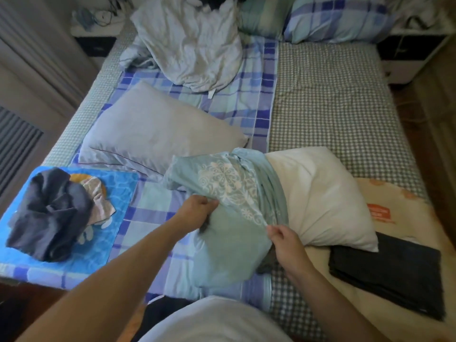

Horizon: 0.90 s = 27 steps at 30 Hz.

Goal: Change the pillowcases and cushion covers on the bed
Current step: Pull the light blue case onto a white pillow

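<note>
While my left hand (197, 208) and right hand (283, 236) are pinching the teal pillowcase (229, 193) at the near bed edge, it is hiding half the white pillow (320, 193); the orange label (378, 213) at right is reading too blurred.

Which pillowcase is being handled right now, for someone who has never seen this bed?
On the bed's near edge lies a bare white pillow. The teal pillowcase covers its left end, gripped by both hands. Only it carries a white lace-like medallion print.
</note>
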### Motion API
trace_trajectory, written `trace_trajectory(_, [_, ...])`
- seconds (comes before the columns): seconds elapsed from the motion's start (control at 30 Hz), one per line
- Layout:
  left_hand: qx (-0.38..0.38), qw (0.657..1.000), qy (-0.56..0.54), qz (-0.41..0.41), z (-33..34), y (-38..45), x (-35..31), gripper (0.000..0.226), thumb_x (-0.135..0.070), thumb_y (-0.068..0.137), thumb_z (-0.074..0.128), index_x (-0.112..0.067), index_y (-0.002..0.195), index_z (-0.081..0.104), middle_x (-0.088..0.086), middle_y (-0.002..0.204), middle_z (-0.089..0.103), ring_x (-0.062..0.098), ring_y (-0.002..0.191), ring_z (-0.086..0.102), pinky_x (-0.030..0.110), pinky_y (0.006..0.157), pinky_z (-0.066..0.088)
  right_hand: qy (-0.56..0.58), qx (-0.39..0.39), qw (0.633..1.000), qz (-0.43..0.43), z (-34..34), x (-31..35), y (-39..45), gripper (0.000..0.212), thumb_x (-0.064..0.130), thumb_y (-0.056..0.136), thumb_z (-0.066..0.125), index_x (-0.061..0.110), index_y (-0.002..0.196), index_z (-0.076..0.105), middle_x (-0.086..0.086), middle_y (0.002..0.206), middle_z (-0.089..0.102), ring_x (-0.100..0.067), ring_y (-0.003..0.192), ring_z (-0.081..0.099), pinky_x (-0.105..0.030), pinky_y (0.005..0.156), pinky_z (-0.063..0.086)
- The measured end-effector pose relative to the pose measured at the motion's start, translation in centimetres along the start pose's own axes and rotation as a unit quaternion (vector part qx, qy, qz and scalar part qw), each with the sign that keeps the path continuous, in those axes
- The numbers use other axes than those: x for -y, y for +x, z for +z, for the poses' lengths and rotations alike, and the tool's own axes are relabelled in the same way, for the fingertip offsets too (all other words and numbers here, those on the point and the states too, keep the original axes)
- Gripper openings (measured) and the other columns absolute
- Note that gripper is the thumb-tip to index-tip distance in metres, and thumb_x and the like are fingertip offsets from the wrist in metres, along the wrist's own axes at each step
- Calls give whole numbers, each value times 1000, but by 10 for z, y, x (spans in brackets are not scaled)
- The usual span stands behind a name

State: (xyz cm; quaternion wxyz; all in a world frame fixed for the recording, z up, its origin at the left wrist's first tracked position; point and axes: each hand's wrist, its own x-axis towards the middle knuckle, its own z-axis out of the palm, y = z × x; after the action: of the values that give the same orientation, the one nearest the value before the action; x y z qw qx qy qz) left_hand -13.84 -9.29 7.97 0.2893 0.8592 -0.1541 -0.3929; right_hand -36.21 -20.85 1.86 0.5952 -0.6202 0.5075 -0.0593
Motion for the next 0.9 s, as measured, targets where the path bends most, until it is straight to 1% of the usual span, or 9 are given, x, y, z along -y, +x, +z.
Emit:
trace_trajectory(0.1, [-12, 998, 24, 59, -30, -10, -26, 48, -27, 96, 65, -17, 57, 39, -4, 48, 36, 5, 38, 30, 19, 42, 26, -24, -65, 997, 14, -29, -12, 30, 40, 37, 93, 65, 9, 121, 61, -13, 121, 63, -31, 115, 60, -45, 100, 48])
trace_trajectory(0.17, [-17, 995, 40, 92, -48, -13, -38, 48, -28, 95, 65, -18, 58, 38, -1, 51, 34, 9, 41, 28, 22, 43, 25, 41, -20, 998, 40, -35, -12, 32, 49, 29, 96, 66, 13, 139, 50, -2, 134, 55, -21, 124, 55, -39, 109, 43])
trace_trajectory(0.23, [-26, 994, 29, 104, -60, -10, -46, 48, -31, 93, 67, -19, 56, 40, 1, 53, 35, 11, 45, 30, 25, 47, 28, 110, 48, 992, 38, -29, -10, 26, 33, 15, 94, 69, 20, 125, 58, -2, 126, 67, -18, 112, 66, -42, 104, 50])
trace_trajectory(0.33, [-56, 993, -28, 96, -67, -7, -57, 41, -39, 83, 67, -20, 53, 47, 5, 55, 40, 16, 56, 37, 31, 62, 31, 108, 99, 989, 3, -14, -8, 12, 40, 9, 85, 77, 16, 121, 62, -3, 110, 75, -22, 105, 71, -43, 94, 57])
trace_trajectory(0.47, [-159, 980, -5, 117, -92, 6, -87, 34, -23, 91, 63, -12, 61, 53, 9, 56, 41, 17, 55, 36, 32, 57, 29, 23, 174, 983, -53, -19, -9, -5, 33, 12, 87, 77, 13, 119, 68, 6, 109, 76, -15, 102, 71, -32, 91, 55])
trace_trajectory(0.57, [-259, 960, 20, 107, -128, 20, -114, 44, -25, 91, 60, -12, 52, 44, 8, 53, 42, 21, 50, 34, 33, 53, 30, -142, -39, 988, -46, -90, -20, 21, 10, 10, 97, 62, 7, 100, 71, -5, 104, 72, -23, 93, 66, -28, 73, 44])
trace_trajectory(0.67, [-273, 953, 64, 114, -123, 28, -128, 47, -27, 95, 59, -11, 53, 44, 7, 54, 42, 22, 53, 39, 33, 60, 36, -247, -152, 957, -13, -152, -8, 59, 30, 30, 95, 47, 8, 86, 65, -27, 93, 69, -38, 83, 63, -37, 67, 42])
trace_trajectory(0.77, [-245, 956, 76, 142, -100, 30, -131, 43, -22, 94, 57, -13, 55, 42, 5, 54, 41, 20, 53, 37, 32, 58, 33, -159, -59, 985, 13, -141, 18, 69, 24, 29, 98, 61, 8, 94, 71, -16, 100, 71, -30, 87, 64, -37, 75, 48])
trace_trajectory(0.9, [-212, 960, 143, 118, -97, 30, -107, 47, -20, 95, 57, -10, 52, 41, 5, 50, 41, 20, 52, 39, 31, 51, 30, 139, 51, 989, 8, -89, 25, 46, 16, 27, 101, 57, 21, 111, 68, -5, 110, 75, -21, 98, 71, -36, 83, 55])
